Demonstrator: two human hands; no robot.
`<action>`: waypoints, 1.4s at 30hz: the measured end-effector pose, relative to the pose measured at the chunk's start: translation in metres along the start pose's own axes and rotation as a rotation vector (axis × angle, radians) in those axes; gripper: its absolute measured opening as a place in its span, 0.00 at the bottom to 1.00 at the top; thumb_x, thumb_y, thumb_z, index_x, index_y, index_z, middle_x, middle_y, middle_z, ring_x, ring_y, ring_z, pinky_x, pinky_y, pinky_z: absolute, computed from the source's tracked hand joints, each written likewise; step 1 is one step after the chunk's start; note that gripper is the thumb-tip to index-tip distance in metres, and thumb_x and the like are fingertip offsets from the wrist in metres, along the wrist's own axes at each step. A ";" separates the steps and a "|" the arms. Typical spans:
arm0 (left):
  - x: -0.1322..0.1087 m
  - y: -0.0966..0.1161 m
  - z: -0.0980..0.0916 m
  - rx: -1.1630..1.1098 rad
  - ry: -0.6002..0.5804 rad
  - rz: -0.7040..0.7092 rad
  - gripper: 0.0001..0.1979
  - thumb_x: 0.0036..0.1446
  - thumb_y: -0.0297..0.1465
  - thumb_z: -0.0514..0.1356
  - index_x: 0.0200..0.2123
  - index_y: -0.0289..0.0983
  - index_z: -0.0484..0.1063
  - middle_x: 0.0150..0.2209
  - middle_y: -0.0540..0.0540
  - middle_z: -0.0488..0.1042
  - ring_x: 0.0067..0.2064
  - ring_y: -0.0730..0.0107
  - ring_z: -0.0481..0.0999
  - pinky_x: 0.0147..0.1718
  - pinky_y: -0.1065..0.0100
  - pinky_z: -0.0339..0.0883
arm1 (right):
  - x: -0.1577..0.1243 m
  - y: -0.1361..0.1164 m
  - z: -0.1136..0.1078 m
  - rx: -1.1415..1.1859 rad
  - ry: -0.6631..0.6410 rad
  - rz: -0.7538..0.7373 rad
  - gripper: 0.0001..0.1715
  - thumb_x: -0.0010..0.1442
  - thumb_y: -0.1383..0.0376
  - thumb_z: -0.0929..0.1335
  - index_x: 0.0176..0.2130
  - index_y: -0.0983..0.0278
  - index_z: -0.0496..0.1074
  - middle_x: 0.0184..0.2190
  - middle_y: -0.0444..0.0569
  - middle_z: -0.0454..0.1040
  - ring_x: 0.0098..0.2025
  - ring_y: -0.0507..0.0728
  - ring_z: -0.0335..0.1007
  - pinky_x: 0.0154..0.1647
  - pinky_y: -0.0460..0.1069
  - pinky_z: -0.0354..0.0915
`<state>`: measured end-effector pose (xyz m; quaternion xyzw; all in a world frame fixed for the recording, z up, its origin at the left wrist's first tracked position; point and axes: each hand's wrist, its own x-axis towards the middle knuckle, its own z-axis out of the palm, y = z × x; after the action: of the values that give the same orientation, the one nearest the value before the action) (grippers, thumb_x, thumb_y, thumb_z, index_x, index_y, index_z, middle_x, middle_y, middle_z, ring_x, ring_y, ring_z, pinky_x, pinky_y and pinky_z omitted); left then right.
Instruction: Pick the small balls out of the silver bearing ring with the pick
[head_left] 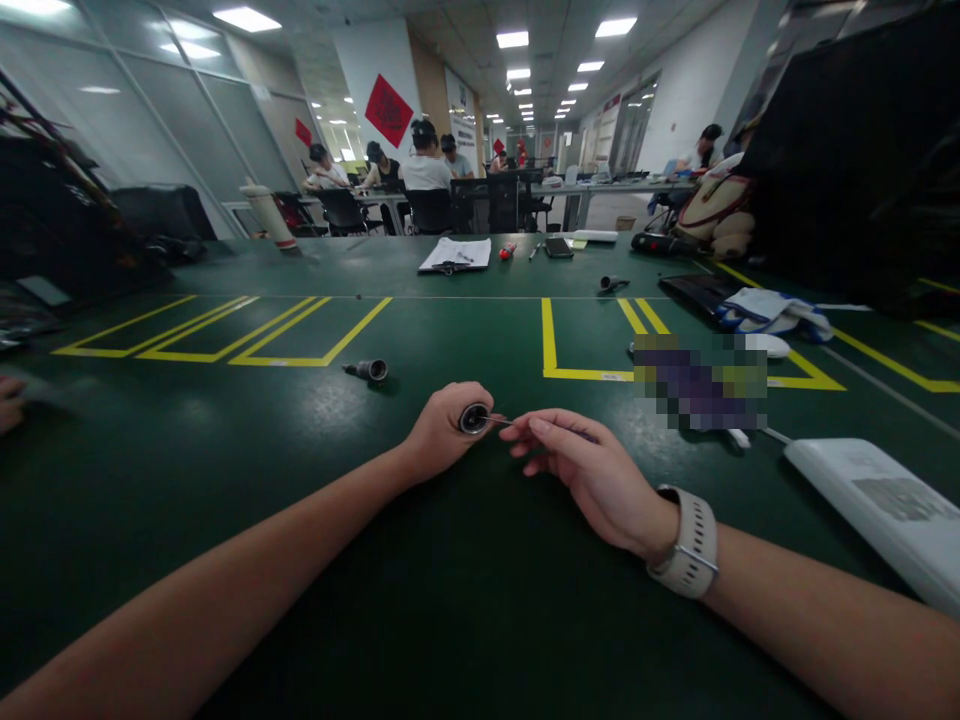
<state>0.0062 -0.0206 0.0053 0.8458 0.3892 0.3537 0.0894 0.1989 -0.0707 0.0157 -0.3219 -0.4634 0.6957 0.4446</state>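
Note:
My left hand (pixel 444 428) is curled round a small round metal part (pixel 474 418), whose open end faces the camera. My right hand (pixel 581 462) pinches a thin metal tool (pixel 501 421), and the tool's tip reaches into the part's opening. Both hands rest low on the dark green table (pixel 450 600), close together near its middle. A pale watch sits on my right wrist. A second small metal cylinder (pixel 369 371) lies on the table, up and to the left of my left hand.
Yellow tape boxes (pixel 551 345) mark the table. A white flat device (pixel 877 505) lies at right, gloves (pixel 772 310) and a dark tray beyond. Papers (pixel 456 254), a phone and a red tool lie at the far edge. Another person's hand (pixel 9 402) shows at far left. Seated people work behind.

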 end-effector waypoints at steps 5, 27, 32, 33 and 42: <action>0.000 0.000 0.001 0.060 0.002 -0.008 0.10 0.53 0.30 0.58 0.23 0.36 0.62 0.22 0.54 0.64 0.26 0.75 0.63 0.27 0.70 0.55 | -0.004 0.001 0.003 -0.291 0.008 -0.139 0.09 0.60 0.61 0.66 0.38 0.62 0.74 0.39 0.48 0.74 0.40 0.56 0.68 0.39 0.52 0.64; 0.000 0.003 0.000 0.086 -0.072 -0.088 0.09 0.53 0.30 0.57 0.22 0.36 0.62 0.22 0.53 0.63 0.26 0.74 0.63 0.27 0.71 0.56 | -0.004 0.003 0.001 -0.268 0.024 -0.132 0.11 0.59 0.60 0.66 0.38 0.61 0.75 0.39 0.49 0.75 0.40 0.56 0.69 0.38 0.52 0.64; 0.000 0.004 0.000 0.147 -0.096 -0.038 0.08 0.54 0.30 0.57 0.23 0.36 0.63 0.23 0.53 0.65 0.26 0.74 0.63 0.29 0.69 0.56 | -0.002 0.001 0.001 -0.207 0.026 -0.076 0.10 0.58 0.61 0.67 0.36 0.63 0.76 0.38 0.49 0.75 0.39 0.55 0.69 0.38 0.51 0.64; 0.000 0.004 0.000 0.137 -0.095 -0.035 0.08 0.54 0.30 0.57 0.23 0.36 0.63 0.23 0.53 0.65 0.26 0.74 0.63 0.29 0.69 0.55 | -0.001 0.001 0.000 -0.164 0.033 -0.060 0.09 0.58 0.62 0.67 0.36 0.63 0.76 0.38 0.49 0.76 0.39 0.55 0.69 0.38 0.51 0.63; -0.001 0.000 0.001 -0.102 -0.082 -0.081 0.09 0.52 0.31 0.59 0.24 0.36 0.62 0.23 0.54 0.63 0.25 0.76 0.62 0.25 0.73 0.57 | 0.001 -0.002 -0.002 -0.007 0.014 0.002 0.09 0.58 0.61 0.67 0.34 0.63 0.76 0.38 0.49 0.77 0.39 0.55 0.69 0.37 0.50 0.63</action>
<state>0.0059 -0.0210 0.0043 0.8375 0.4007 0.3341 0.1625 0.2004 -0.0689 0.0169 -0.3286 -0.4624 0.6923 0.4461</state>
